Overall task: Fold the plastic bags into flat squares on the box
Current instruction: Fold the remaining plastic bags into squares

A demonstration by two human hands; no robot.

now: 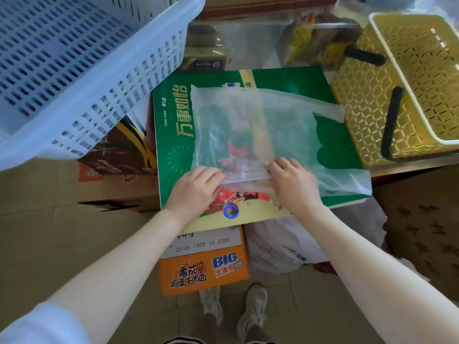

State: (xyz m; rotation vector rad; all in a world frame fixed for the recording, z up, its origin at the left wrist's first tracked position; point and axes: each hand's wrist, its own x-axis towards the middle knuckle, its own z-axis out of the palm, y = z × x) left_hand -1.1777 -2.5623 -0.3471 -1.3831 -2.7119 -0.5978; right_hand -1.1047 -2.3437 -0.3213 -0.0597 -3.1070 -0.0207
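2 hands (pixel 196 189) (pixel 293 180) on plastic bag (pixel 260 130) atop green box (pixel 171 145)

Both forearms are bare all the way up. A pale, light-blue short sleeve (pixel 42 324) shows at the left upper arm. There's a thin ring on one of the fingers of the right hand (pixel 293 180); the left hand (pixel 193 192) wears nothing. Down below, a pair of light, off-white sneakers (pixel 233 309), with a striped dark-and-light hem just above them at the frame's bottom edge.

Blue basket (pixel 82 70), yellow basket (pixel 387 100)
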